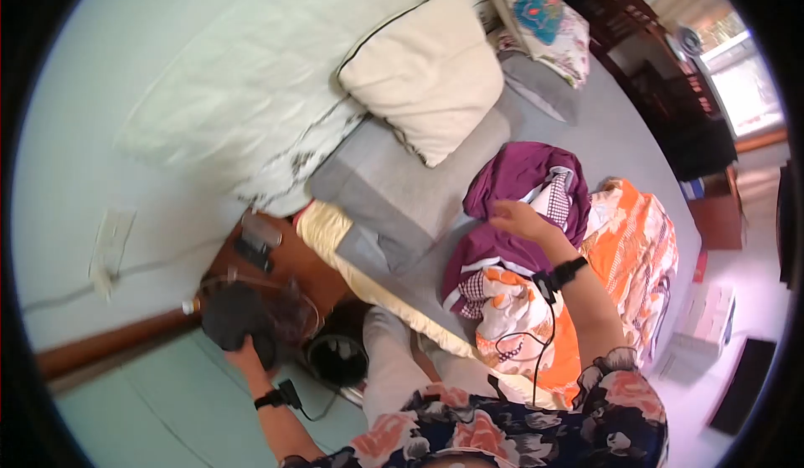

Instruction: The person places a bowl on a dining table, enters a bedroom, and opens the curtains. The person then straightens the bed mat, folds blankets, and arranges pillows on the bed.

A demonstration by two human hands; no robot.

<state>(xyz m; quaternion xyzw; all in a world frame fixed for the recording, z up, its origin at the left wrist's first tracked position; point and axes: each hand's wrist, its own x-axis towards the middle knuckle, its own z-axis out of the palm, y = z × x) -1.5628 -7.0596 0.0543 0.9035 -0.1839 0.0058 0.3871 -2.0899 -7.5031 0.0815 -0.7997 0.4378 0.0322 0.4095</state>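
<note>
My left hand, at the lower left, is closed on the lower edge of a dark grey, rounded, cap-like thing, held out beside the small brown table. Its exact kind is hard to make out. My right hand reaches over a crumpled purple cloth on the bed, fingers loosely extended and nothing visible in them. Whether they touch the cloth I cannot tell. Orange and white patterned cloth lies bunched beside the purple one. Both wrists wear black bands with cables.
A cream cushion leans on grey bedding by the wall. More pillows lie at the far end. A brown side table carries small dark items. Below it stands a black bin. White boxes stand at the right.
</note>
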